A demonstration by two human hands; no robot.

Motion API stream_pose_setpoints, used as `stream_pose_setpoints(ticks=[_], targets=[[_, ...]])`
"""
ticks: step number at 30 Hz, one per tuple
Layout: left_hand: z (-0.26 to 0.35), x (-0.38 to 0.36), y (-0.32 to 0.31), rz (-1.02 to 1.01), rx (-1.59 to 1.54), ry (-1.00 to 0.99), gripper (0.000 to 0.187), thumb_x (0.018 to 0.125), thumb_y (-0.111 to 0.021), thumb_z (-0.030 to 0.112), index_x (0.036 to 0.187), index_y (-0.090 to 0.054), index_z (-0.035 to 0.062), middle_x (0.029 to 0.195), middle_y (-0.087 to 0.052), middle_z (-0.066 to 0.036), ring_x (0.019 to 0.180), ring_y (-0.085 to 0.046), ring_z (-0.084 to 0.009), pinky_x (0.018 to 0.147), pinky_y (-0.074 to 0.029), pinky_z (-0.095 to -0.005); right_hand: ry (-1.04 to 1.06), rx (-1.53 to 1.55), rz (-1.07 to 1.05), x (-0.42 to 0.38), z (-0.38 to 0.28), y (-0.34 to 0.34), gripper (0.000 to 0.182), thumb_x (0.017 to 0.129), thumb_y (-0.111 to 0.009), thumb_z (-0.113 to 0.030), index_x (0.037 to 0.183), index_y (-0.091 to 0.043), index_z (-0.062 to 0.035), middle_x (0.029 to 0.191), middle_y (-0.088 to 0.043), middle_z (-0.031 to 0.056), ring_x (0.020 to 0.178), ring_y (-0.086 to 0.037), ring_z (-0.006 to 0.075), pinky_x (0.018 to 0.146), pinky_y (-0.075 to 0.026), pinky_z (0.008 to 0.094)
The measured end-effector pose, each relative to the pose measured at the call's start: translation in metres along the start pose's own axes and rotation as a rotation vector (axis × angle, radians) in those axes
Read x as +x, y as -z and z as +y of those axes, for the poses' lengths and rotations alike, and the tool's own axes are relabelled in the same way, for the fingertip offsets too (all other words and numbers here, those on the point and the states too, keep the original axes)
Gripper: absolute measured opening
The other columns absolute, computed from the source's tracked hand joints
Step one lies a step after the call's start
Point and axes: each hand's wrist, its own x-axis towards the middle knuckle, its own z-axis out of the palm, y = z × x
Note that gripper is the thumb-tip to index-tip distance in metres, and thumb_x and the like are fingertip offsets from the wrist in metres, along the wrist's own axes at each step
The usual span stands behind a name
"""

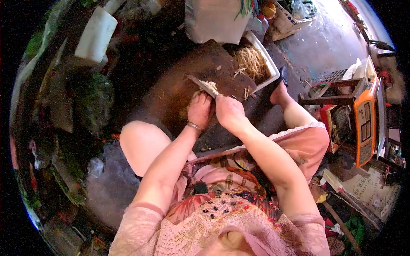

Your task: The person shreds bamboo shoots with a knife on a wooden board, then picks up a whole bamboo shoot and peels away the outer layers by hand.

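Observation:
My right hand [231, 112] is closed around the handle of a knife [204, 86], whose blade points up and to the left over a dark wooden board [175, 87]. Close beside it on the left, my left hand [200, 110] presses down on the board with its fingers bent together. What lies under those fingers is hidden. Pale cut strips [210, 85] lie right by the blade. Beyond the board's right edge, a white foam box [269, 64] holds a heap of pale shredded strips [251, 62].
A large white container [213, 21] stands behind the board. At the right are an orange-framed scale [365, 128] and a wooden stool-like frame [333, 94]. A crate [290, 21] with bags sits at the upper right. Bundled greens [96, 102] lie in the dark left.

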Motion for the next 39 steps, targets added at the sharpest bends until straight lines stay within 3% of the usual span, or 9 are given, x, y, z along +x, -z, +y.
stream_pose_setpoints(ticks=[1, 3, 7, 12, 21, 25, 29, 34, 39], targets=[[0.002, -0.002, 0.002, 0.005, 0.001, -0.003, 0.03, 0.074, -0.056, 0.015, 0.102, -0.055, 0.0031, 0.108, -0.052, -0.014, 0.104, -0.048, -0.0307, 0.088, -0.041, -0.0388, -0.013, -0.016, 0.006, 0.002, 0.006, -0.005, 0.014, 0.079, -0.045, -0.005, 0.088, -0.053, 0.0017, 0.078, -0.061, 0.0234, 0.079, -0.06, 0.0401, 0.07, -0.048, 0.0461], [0.007, 0.0, 0.005, -0.275, -0.032, 0.12, 0.037, 0.07, -0.06, 0.006, 0.106, -0.052, 0.0041, 0.112, -0.048, -0.015, 0.109, -0.045, -0.0357, 0.091, -0.043, -0.04, -0.04, -0.026, 0.043, 0.002, 0.015, -0.004, 0.015, 0.08, -0.046, -0.007, 0.09, -0.055, -0.0002, 0.081, -0.062, 0.0213, 0.081, -0.061, 0.0377, 0.071, -0.049, 0.045], [0.007, -0.004, 0.002, -0.207, -0.072, 0.106, 0.036, 0.072, -0.059, 0.008, 0.107, -0.053, 0.0042, 0.114, -0.049, -0.016, 0.111, -0.044, -0.0354, 0.092, -0.042, -0.0401, -0.037, -0.033, 0.07, -0.025, 0.026, 0.017, 0.015, 0.08, -0.047, -0.008, 0.09, -0.054, -0.0002, 0.078, -0.062, 0.0218, 0.078, -0.061, 0.0388, 0.07, -0.049, 0.0468], [0.003, -0.004, -0.007, 0.152, -0.02, -0.006, 0.03, 0.078, -0.058, 0.021, 0.102, -0.055, 0.0038, 0.107, -0.052, -0.013, 0.101, -0.05, -0.0315, 0.083, -0.044, -0.0385, -0.034, -0.114, -0.103, -0.066, 0.031, 0.028, 0.014, 0.079, -0.045, -0.006, 0.088, -0.052, 0.0016, 0.073, -0.06, 0.0245, 0.076, -0.06, 0.0411, 0.068, -0.047, 0.0489], [0.01, 0.003, 0.014, -0.077, -0.022, 0.071, 0.026, 0.074, -0.058, 0.017, 0.097, -0.055, 0.004, 0.103, -0.052, -0.012, 0.097, -0.05, -0.0306, 0.082, -0.044, -0.039, 0.013, -0.074, 0.0, -0.029, 0.029, 0.006, 0.013, 0.079, -0.044, -0.006, 0.085, -0.052, 0.002, 0.075, -0.06, 0.024, 0.075, -0.06, 0.0406, 0.067, -0.048, 0.0484], [0.005, -0.004, 0.01, 0.057, -0.016, 0.007, 0.026, 0.073, -0.06, 0.015, 0.096, -0.055, 0.0033, 0.101, -0.052, -0.013, 0.097, -0.05, -0.0313, 0.08, -0.044, -0.0396, 0.022, -0.052, 0.048, -0.035, 0.031, 0.003, 0.013, 0.079, -0.045, -0.007, 0.085, -0.052, 0.0019, 0.074, -0.06, 0.0243, 0.074, -0.059, 0.0409, 0.066, -0.047, 0.049], [0.004, -0.003, 0.004, -0.052, -0.053, 0.109, 0.03, 0.074, -0.06, 0.016, 0.1, -0.055, 0.003, 0.106, -0.052, -0.014, 0.1, -0.05, -0.0315, 0.084, -0.043, -0.0391, -0.004, -0.028, 0.005, -0.054, 0.029, 0.014, 0.013, 0.079, -0.045, -0.007, 0.085, -0.051, 0.0019, 0.072, -0.059, 0.0249, 0.073, -0.059, 0.0417, 0.066, -0.047, 0.0495], [-0.002, -0.003, -0.004, 0.129, 0.012, -0.014, 0.039, 0.074, -0.062, 0.019, 0.109, -0.054, 0.0028, 0.115, -0.051, -0.015, 0.107, -0.048, -0.0314, 0.092, -0.04, -0.0382, -0.039, -0.094, -0.057, -0.063, 0.032, 0.018, 0.014, 0.079, -0.044, -0.007, 0.085, -0.052, 0.0026, 0.071, -0.059, 0.0248, 0.072, -0.059, 0.0416, 0.065, -0.046, 0.0497], [0.002, 0.004, 0.005, 0.017, 0.023, 0.036, 0.036, 0.073, -0.062, 0.018, 0.104, -0.055, 0.0033, 0.11, -0.052, -0.014, 0.104, -0.05, -0.0316, 0.09, -0.041, -0.0386, -0.002, -0.118, -0.095, -0.037, 0.022, 0.021, 0.015, 0.079, -0.047, -0.006, 0.09, -0.055, 0.0001, 0.081, -0.063, 0.0195, 0.079, -0.063, 0.0357, 0.068, -0.051, 0.0434]])
